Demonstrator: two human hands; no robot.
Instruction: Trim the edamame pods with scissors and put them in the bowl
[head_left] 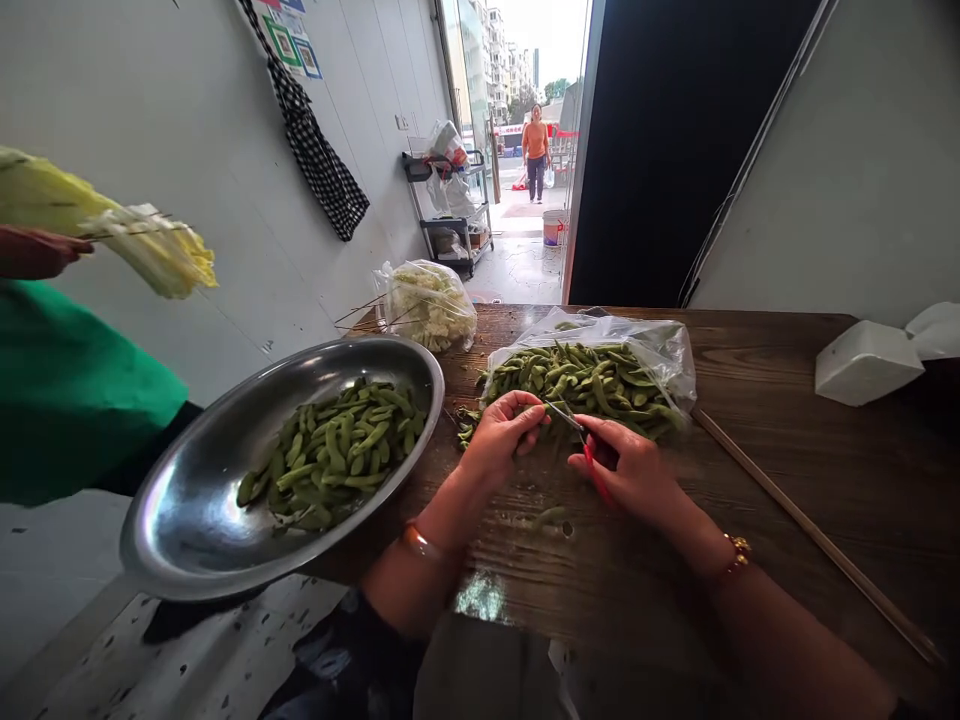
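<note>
My left hand point(501, 432) is closed, pinching a green edamame pod point(547, 411) that is mostly hidden by the fingers. In my right hand point(636, 470) is a pair of red-handled scissors point(589, 462), its blades up against the pod. Just beyond both hands, a heap of edamame pods point(577, 375) spills from a clear plastic bag point(677, 360). To the left of my forearm, a wide steel basin point(172, 500) sits tilted at the table's edge and holds more edamame pods point(349, 445).
A bag of cauliflower point(427, 303) lies at the table's far left. Wooden sticks point(817, 535) stretch along the right side, near a white box point(868, 362). At left, another person's hand point(37, 252) holds leafy cabbage on skewers point(150, 240). A person point(535, 150) stands outside the doorway.
</note>
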